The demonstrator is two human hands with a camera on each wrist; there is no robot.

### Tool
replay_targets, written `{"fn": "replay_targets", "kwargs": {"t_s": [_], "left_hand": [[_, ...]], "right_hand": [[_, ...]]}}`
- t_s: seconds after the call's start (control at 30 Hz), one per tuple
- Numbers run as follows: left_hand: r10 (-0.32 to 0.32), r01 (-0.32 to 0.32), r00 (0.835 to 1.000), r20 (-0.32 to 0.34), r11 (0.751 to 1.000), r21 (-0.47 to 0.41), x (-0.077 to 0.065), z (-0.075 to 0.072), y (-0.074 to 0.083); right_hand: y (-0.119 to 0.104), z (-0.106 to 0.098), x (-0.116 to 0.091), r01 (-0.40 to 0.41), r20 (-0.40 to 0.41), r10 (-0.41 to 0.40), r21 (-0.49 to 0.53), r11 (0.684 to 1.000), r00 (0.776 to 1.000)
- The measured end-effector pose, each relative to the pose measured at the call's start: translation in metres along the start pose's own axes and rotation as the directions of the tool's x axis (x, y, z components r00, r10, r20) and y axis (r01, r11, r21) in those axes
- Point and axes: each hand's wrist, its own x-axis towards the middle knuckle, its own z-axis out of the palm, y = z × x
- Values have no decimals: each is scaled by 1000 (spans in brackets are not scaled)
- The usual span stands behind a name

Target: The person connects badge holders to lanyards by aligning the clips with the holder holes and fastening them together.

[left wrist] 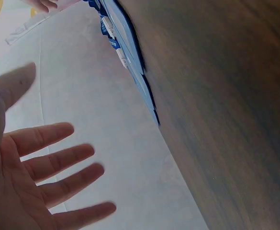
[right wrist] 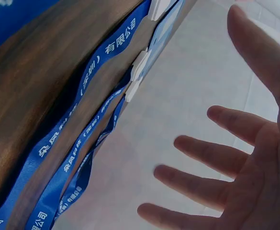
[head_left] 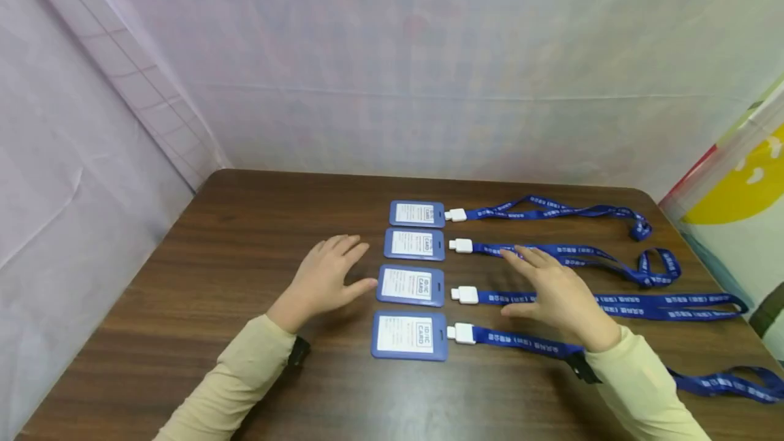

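Several blue badge holders (head_left: pixel 409 336) with white ID/IC cards lie in a column on the table. Just right of each is a white clip (head_left: pixel 467 295) on a blue printed lanyard (head_left: pixel 674 305) stretched rightward. My left hand (head_left: pixel 324 278) hovers left of the column, fingers spread, its thumb tip near the third holder (head_left: pixel 410 285) from the back. Over the middle lanyards is my right hand (head_left: pixel 557 295), fingers apart and holding nothing. Both wrist views show empty palms with extended fingers, the left hand (left wrist: pixel 34 177) and the right hand (right wrist: pixel 245 177) raised above the tabletop.
The brown wooden table (head_left: pixel 184 291) has rounded back corners. A pale cloth (head_left: pixel 429 73) hangs behind it and along the left. At the right is a cloth with a yellow print (head_left: pixel 741 182). The nearest lanyard's loop (head_left: pixel 735 383) reaches the right side.
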Motion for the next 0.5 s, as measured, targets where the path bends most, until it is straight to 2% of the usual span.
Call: {"fn": "replay_targets", "kwargs": {"t_s": [0.17,0.5], "left_hand": [[47,-47,998,-43,999,-8,0,-1,-1],[8,-10,999,-31,998,-69,-4,-3,-1]], "right_hand": [[-2,-3,0,27,-20,-26,65,998,999],[-7,-4,-2,13,-31,-9,126,992,999]]}}
